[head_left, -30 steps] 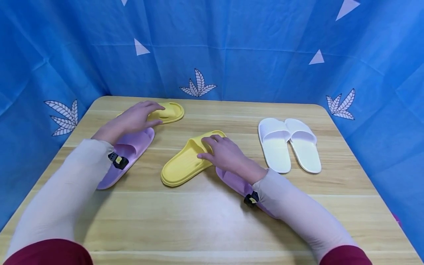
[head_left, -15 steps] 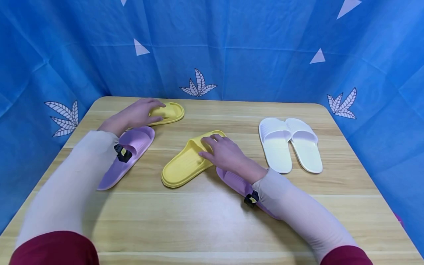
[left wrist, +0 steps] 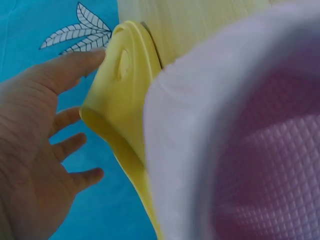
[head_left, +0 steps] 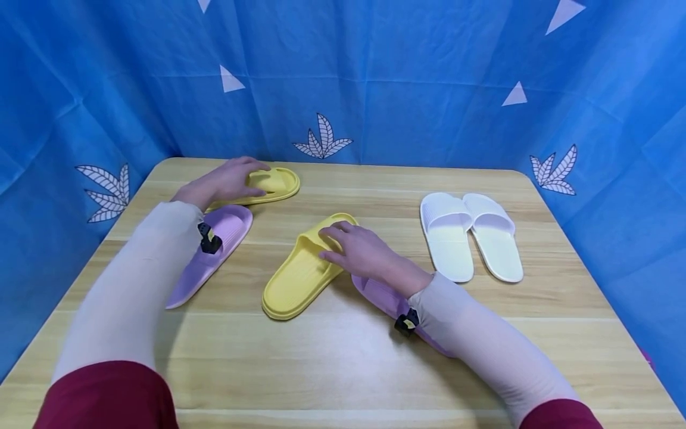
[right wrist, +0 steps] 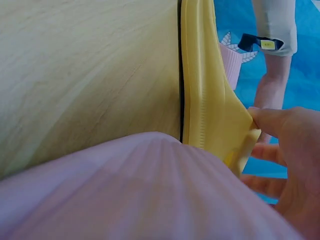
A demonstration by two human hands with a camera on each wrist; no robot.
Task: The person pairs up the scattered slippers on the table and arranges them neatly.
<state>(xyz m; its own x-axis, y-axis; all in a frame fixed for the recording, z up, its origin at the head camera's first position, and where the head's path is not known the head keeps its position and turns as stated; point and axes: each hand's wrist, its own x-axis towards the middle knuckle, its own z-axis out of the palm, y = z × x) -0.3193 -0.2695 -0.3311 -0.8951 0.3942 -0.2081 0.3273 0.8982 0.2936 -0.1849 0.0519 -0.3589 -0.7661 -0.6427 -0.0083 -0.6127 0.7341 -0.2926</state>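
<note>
My right hand (head_left: 364, 253) pinches the strap of a yellow slipper (head_left: 295, 280) at the table's middle; its toe points away and to the right. In the right wrist view the thumb lies on the strap's edge (right wrist: 240, 117), with fingers behind it. Farther back on the left, another yellow slipper (head_left: 278, 183) lies partly hidden under my left hand (head_left: 230, 179). That hand's fingers are spread and loosely bent round the strap (left wrist: 112, 100) without gripping it. A purple slipper (head_left: 230, 223) lies below the left wrist, and a second purple slipper (head_left: 377, 295) lies under the right forearm.
Two white slippers (head_left: 450, 253) sit side by side, toes touching, on the right of the wooden table (head_left: 241, 369). A blue curtain (head_left: 418, 119) with leaf prints hangs behind and along both sides. Each wrist wears a small black camera (head_left: 210, 239).
The yellow slipper at my right hand has turned, its heel swinging toward me. My left hand has shifted slightly right and away, over the far yellow slipper. The white slippers stay put.
</note>
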